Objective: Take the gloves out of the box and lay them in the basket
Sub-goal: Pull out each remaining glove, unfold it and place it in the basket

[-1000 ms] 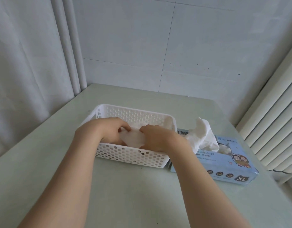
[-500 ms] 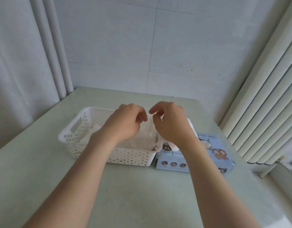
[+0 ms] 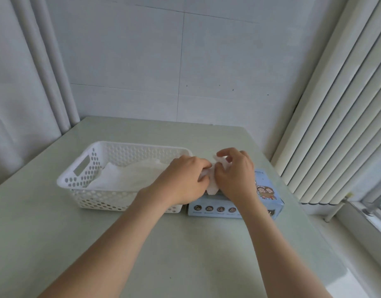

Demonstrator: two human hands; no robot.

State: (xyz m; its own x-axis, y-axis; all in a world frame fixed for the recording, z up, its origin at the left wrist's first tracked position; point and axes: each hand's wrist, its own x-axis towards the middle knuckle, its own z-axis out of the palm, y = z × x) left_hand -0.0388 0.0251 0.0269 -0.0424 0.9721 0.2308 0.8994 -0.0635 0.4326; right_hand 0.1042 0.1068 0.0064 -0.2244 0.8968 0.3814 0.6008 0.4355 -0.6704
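A white perforated basket [image 3: 92, 166] stands on the pale green table, with several white gloves [image 3: 129, 175] lying flat inside. Right against its right end sits a light blue glove box [image 3: 269, 190] with cartoon figures. A white glove [image 3: 213, 183] sticks up out of the box top. My left hand [image 3: 185, 181] pinches that glove from the left, over the basket's right end. On the other side, my right hand [image 3: 234, 173] grips the same glove above the box. The box opening is hidden behind my hands.
A tiled wall closes the far table edge. A curtain hangs at the left and a ribbed white radiator [image 3: 335, 108] stands at the right. A window sill [image 3: 372, 214] shows at the lower right. The table [image 3: 56, 244] stretches bare toward me.
Both hands left the gloves in the basket, rose and moved right to the box. They now hold the glove that sticks out of it. The camera view shifted right.
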